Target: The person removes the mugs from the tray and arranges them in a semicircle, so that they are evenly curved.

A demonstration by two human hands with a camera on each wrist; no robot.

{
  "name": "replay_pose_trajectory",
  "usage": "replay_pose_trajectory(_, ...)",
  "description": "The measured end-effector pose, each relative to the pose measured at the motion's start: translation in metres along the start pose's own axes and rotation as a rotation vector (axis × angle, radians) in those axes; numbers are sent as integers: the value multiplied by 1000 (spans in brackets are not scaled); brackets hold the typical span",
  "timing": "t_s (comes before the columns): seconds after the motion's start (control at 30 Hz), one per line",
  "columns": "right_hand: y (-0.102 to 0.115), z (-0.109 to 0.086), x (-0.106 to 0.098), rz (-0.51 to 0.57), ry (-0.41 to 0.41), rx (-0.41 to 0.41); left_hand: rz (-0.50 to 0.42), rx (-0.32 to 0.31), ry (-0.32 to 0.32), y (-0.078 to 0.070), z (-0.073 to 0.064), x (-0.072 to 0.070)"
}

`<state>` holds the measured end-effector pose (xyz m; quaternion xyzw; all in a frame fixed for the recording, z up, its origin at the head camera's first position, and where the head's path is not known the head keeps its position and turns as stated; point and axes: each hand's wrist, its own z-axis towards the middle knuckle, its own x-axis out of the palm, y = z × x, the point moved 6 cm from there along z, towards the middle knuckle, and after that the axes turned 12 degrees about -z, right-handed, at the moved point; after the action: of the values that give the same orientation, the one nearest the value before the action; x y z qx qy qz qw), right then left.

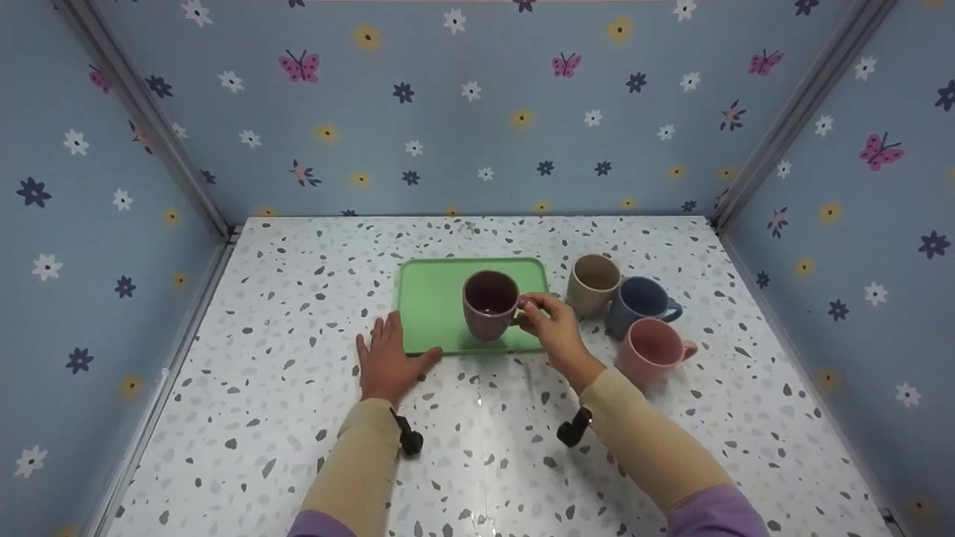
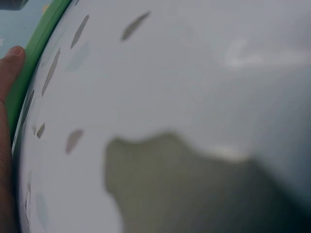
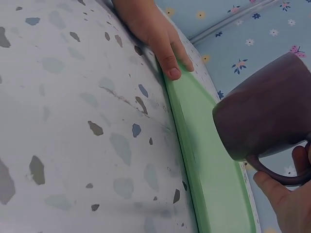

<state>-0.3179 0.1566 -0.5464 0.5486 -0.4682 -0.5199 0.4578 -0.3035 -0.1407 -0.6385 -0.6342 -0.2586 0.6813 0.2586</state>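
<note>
A dark mauve mug (image 1: 489,306) hangs upright above the green tray (image 1: 433,298). My right hand (image 1: 552,328) pinches its handle from the right side, and in the right wrist view the mug's base (image 3: 224,131) shows raised off the tray. At the tray's near left corner lies my left hand (image 1: 392,362), fingers straight and spread, thumb along the front rim. The right wrist view shows that left thumb (image 3: 170,65) over the tray's edge. Only part of the left hand (image 2: 7,87) appears in the left wrist view, beside the green rim.
To the right of the tray stand a beige mug (image 1: 593,286), a blue-grey mug (image 1: 640,306) and a pink mug (image 1: 653,352), grouped close together. The speckled white table (image 1: 298,283) meets flower-patterned walls (image 1: 477,112) at the back and both sides.
</note>
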Motion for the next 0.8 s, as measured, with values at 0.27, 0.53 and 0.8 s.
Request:
replay_pose_trajectory(0.27, -3, -21, -29, 25, -56, -9, 8, -4, 11, 0, 2, 1)
replay_pose_trajectory(0.53, -10, -39, -53, 6, -103, -13, -8, -10, 4, 1, 1, 1)
replay_pose_trajectory(0.8, -19, -60, -76, -6, -132, -30, 11, -9, 14, 2, 2, 2)
